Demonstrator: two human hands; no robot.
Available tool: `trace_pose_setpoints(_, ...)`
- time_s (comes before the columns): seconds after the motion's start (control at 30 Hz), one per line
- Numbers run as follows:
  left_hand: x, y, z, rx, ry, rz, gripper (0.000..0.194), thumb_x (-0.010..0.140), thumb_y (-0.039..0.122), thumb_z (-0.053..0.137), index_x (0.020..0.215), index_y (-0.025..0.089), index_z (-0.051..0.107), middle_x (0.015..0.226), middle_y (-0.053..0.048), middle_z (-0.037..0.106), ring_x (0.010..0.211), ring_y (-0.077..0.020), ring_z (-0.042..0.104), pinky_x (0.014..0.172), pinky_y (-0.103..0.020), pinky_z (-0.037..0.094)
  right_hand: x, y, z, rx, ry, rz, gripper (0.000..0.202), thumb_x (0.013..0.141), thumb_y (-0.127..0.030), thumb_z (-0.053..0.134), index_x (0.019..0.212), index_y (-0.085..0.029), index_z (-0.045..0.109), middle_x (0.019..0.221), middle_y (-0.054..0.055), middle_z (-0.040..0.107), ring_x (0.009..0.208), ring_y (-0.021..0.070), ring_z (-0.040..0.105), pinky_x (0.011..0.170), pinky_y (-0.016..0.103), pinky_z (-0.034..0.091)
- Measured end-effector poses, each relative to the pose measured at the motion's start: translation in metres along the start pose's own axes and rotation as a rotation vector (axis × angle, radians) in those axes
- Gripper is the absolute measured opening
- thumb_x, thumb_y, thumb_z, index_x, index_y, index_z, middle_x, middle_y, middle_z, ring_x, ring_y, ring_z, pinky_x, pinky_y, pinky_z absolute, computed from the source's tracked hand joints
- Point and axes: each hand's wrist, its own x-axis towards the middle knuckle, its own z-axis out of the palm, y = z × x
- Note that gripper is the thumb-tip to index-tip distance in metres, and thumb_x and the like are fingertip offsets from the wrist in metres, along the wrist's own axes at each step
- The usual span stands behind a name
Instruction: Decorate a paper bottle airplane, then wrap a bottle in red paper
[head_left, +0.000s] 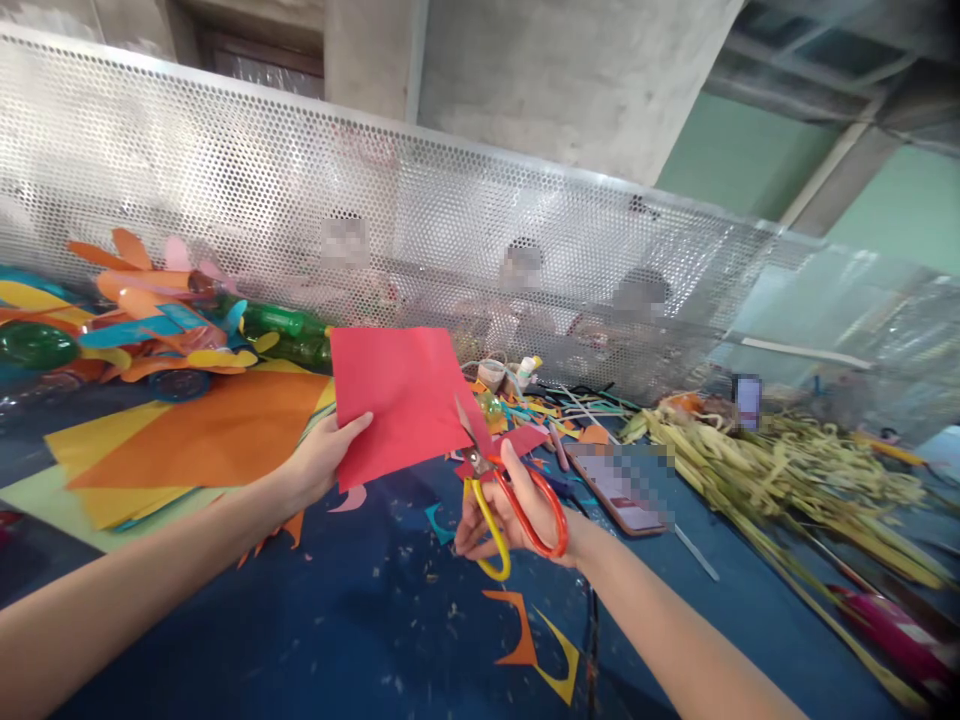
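Scraps of orange paper (523, 630) and yellow paper (568, 670) nearest, on a blue tabletop (300, 640). Just beyond, right hand (536, 505) in the red and yellow loops of the scissors (478, 461), fingers bent round the spread handles. Left hand (322, 458) pinching the lower left edge of a red sheet (397, 395), thumb on top, other fingers hidden beneath. Red sheet held above the tabletop, between both hands, right side at the blades; hard to tell how deep between them. Probably light, thin and bendy, apt to crease under a hard squeeze and tear if tugged; best held lightly by the edge, well away from the blades. Farther off, orange sheet (225, 430) on a pile to the left, phone (619, 488) to the right, near pale dry strips (720, 470). Behind the pile, green bottle (281, 322). Last, perforated panel (262, 180), then concrete wall (540, 80).
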Motion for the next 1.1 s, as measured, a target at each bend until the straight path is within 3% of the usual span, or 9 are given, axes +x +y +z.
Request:
trace_pose_setpoints(0.17, 0.009, 0.004, -0.008, 0.004, 0.054, 0.043, 0.030, 0.081, 0.021, 0.062, 0.111, 0.016, 0.062, 0.093, -0.010, 0.073, 0.078, -0.0230, 0.071, 0.070, -0.032, 0.059, 0.000, 0.001, -0.008, -0.039, 0.000, 0.036, 0.086, 0.072, -0.085, 0.014, 0.082, -0.013, 0.060, 0.073, 0.011, 0.067, 0.077, 0.0217, 0.068, 0.080, 0.041, 0.052)
trace_pose_setpoints(0.4, 0.004, 0.005, -0.007, 0.082, -0.084, 0.055, 0.041, 0.076, 0.031, 0.069, 0.115, 0.018, 0.061, 0.101, -0.010, 0.072, 0.085, -0.0245, 0.070, 0.073, -0.033, 0.058, 0.002, 0.004, -0.012, -0.105, 0.036, -0.019, 0.084, 0.073, -0.084, 0.014, 0.078, -0.013, 0.059, 0.069, 0.009, 0.066, 0.072, 0.0193, 0.068, 0.077, 0.038, 0.053)
trace_pose_setpoints(0.63, -0.008, 0.006, 0.002, 0.058, -0.159, -0.055, 0.044, 0.072, 0.033, 0.073, 0.111, 0.017, 0.062, 0.100, -0.010, 0.072, 0.080, -0.0249, 0.070, 0.072, -0.036, 0.057, 0.003, 0.005, -0.012, -0.108, 0.087, -0.105, 0.083, 0.075, -0.082, 0.014, 0.082, -0.014, 0.061, 0.076, 0.012, 0.068, 0.082, 0.0223, 0.068, 0.078, 0.038, 0.053)
trace_pose_setpoints(1.1, -0.010, -0.001, 0.003, 0.034, -0.214, 0.013, 0.038, 0.073, 0.036, 0.072, 0.107, 0.020, 0.064, 0.104, -0.008, 0.071, 0.087, -0.0241, 0.069, 0.074, -0.033, 0.057, 0.008, 0.007, 0.005, -0.279, 0.226, -0.222, 0.078, 0.080, -0.077, 0.021, 0.100, -0.017, 0.066, 0.086, 0.012, 0.070, 0.099, 0.0273, 0.064, 0.091, 0.042, 0.049)
